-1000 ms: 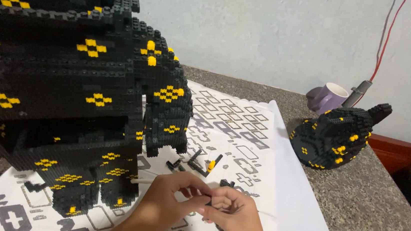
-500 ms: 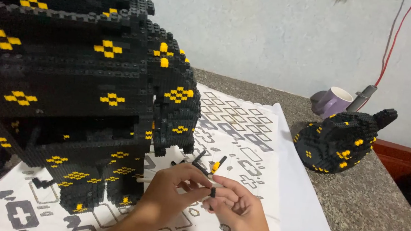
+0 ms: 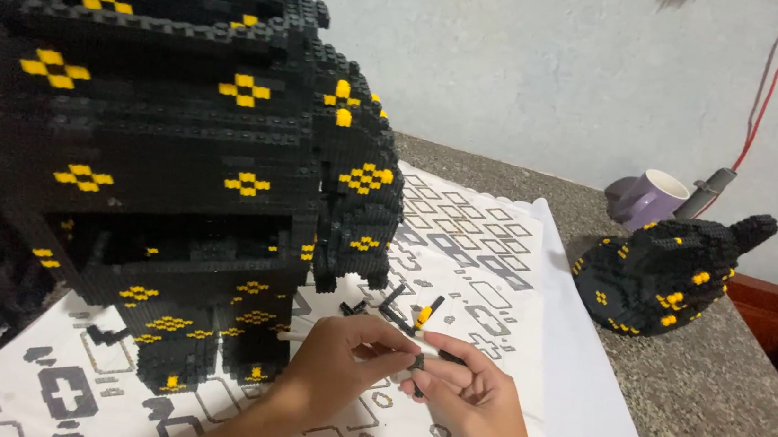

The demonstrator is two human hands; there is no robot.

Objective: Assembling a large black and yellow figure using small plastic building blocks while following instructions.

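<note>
We see the big black brick-built model (image 3: 157,158) filling the left half: studded matte plastic, blocky stepped walls, small yellow cross-shaped clusters dotted over it, a hollow recess low in its front face. It sits on a white printed sheet (image 3: 499,258) with grey and black outline shapes, spread over a speckled grey stone-look counter (image 3: 722,412).

Next down: a second, smaller brick-built piece (image 3: 664,274), same black studs and yellow accents, rounded body with a tapered end pointing up and right. It rests on the bare counter, well apart from the big model. Behind it, a lilac mug (image 3: 648,198), smooth glazed, near the pale rough wall (image 3: 555,73). A red cable (image 3: 775,75) runs down that wall.

Loose small parts (image 3: 399,307) lie on the sheet just in front of the model's right leg: thin black sticks, one with a yellow tip.

Hands, low centre, above the sheet. Our left hand (image 3: 337,361) has its fingers curled in, thumb and forefinger pinched on a tiny black piece (image 3: 418,362). Our right hand (image 3: 472,398) is half curled, fingertips meeting the same piece from the other side. The piece sits between both hands' fingertips; its exact shape is too small to tell.
</note>
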